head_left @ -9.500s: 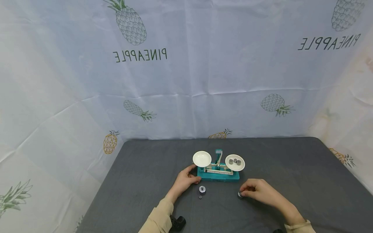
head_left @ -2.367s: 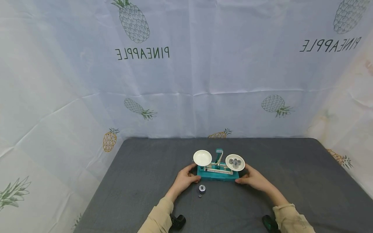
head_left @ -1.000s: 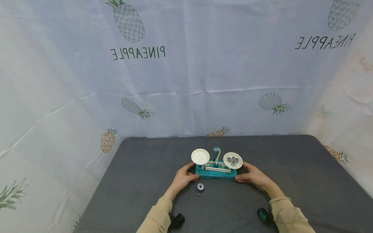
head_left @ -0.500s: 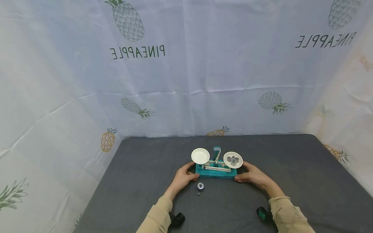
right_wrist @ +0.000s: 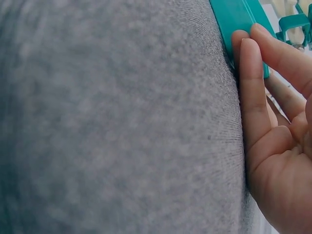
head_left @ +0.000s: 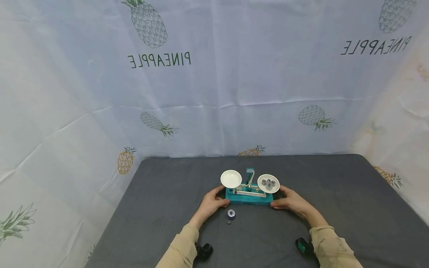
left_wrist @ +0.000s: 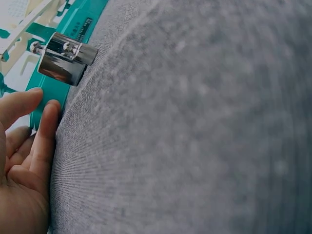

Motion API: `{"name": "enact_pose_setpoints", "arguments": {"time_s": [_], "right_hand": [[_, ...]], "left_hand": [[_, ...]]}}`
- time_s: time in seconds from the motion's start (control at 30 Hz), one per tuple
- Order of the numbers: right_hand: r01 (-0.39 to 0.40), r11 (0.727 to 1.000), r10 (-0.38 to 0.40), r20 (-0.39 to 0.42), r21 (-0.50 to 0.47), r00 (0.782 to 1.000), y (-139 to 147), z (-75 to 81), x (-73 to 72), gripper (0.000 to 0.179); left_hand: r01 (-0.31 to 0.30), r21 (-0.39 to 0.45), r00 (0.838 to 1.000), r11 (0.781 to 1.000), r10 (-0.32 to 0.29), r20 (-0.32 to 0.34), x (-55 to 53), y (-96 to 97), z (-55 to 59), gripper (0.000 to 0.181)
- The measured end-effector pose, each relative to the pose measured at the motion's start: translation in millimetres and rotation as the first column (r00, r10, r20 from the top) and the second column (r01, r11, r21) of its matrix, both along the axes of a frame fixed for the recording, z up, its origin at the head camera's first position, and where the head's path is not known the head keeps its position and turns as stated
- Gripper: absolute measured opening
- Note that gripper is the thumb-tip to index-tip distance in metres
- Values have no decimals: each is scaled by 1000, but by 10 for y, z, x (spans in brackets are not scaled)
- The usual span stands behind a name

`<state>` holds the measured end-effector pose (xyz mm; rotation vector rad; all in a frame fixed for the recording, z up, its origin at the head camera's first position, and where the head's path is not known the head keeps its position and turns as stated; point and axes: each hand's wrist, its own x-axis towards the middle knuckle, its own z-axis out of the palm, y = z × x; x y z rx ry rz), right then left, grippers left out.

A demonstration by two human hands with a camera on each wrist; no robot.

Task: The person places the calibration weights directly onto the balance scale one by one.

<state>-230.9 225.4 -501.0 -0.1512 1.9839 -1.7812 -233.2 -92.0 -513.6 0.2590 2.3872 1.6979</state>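
Observation:
A teal balance scale (head_left: 249,200) stands upright on the table. Its left white pan (head_left: 231,179) is bare; several metal weights (head_left: 269,185) sit together in the right pan (head_left: 276,188). My left hand (head_left: 208,205) holds the base's left end, thumb in front and fingers behind. At the other end my right hand (head_left: 295,204) holds the base in the same way. In the left wrist view, the left fingertips (left_wrist: 48,114) touch the teal edge. A large metal weight (head_left: 231,214) and a tiny weight (head_left: 229,222) stand before the scale, nearer the left hand.
Dark grey cloth covers the table (head_left: 161,216), whose far edge meets a pale pineapple-print curtain (head_left: 201,130). Black devices sit at both wrists, one at the left wrist (head_left: 203,252) and one at the right wrist (head_left: 303,246).
Earlier, my right hand held a weight on the table; that weight is now in the right pan. That hand moved to the base's right end. Over the last second both hands stay still.

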Motion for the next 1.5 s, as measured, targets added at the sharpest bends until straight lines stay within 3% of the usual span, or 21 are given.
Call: {"name": "enact_pose_setpoints", "arguments": {"time_s": [0.33, 0.63, 0.93, 1.2, 1.5], "right_hand": [[7, 1000, -7, -3, -3, 1000, -16, -52, 5, 99], [15, 1000, -15, -14, 14, 1000, -30, -56, 23, 97], [-5, 1000, 5, -32, 10, 999, -8, -60, 19, 97], [1, 1000, -2, -31, -16, 1000, 5, -32, 43, 91], [18, 1000, -18, -28, -9, 999, 3, -44, 37, 92]], "left_hand": [[2, -9, 1000, 1000, -1, 6, 30, -15, 40, 64], [37, -29, 999, 999, -38, -34, 87, -48, 92, 64], [64, -131, 992, 989, -77, -98, 229, -146, 201, 59], [52, -157, 995, 986, -65, -79, 376, -149, 335, 56], [67, -183, 987, 981, -92, -131, 456, -118, 339, 51]]}}
